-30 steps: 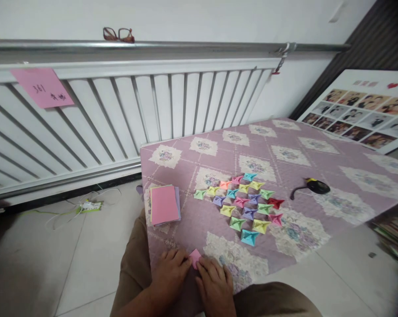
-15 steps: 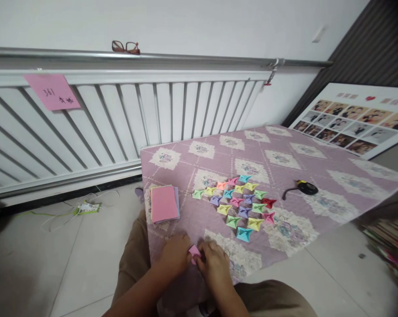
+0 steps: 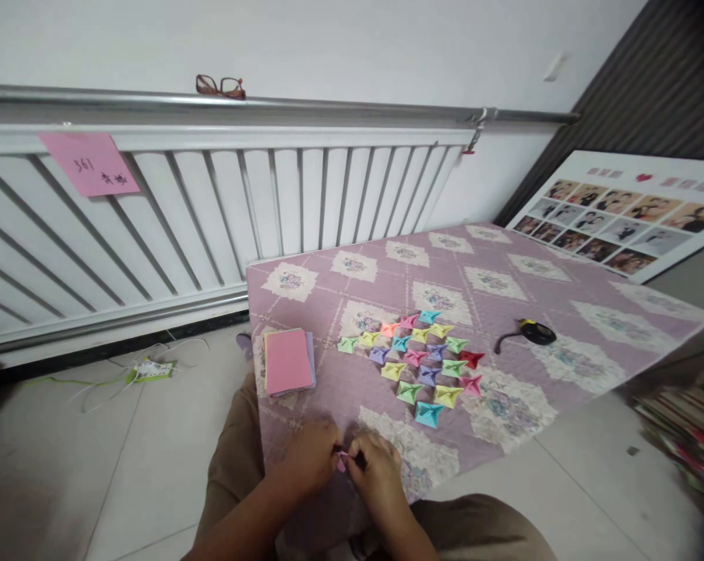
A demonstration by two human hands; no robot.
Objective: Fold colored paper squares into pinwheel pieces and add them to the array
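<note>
A small folded pink paper (image 3: 341, 462) is pinched between my two hands at the near edge of the table. My left hand (image 3: 313, 453) closes on its left side, and my right hand (image 3: 376, 469) grips the right side with thumb and fingers. Much of the paper is hidden by the fingers. Just beyond my left hand lies a stack of coloured paper sheets (image 3: 289, 361), pink on top. Ahead and to the right, several small folded paper shapes (image 3: 416, 358) in green, yellow, blue, purple and pink stand in slanting rows.
A purple flowered cloth (image 3: 352, 292) covers the table. On its right side rests a black and yellow tape measure (image 3: 537, 333). Behind stands a white radiator (image 3: 305, 191), with glasses (image 3: 220, 86) on the pipe above. A photo board (image 3: 614, 214) leans at the back right.
The pink paper has turned between my fingers and shows a narrower side now. My hands have drawn slightly closer together. The view has shifted a little.
</note>
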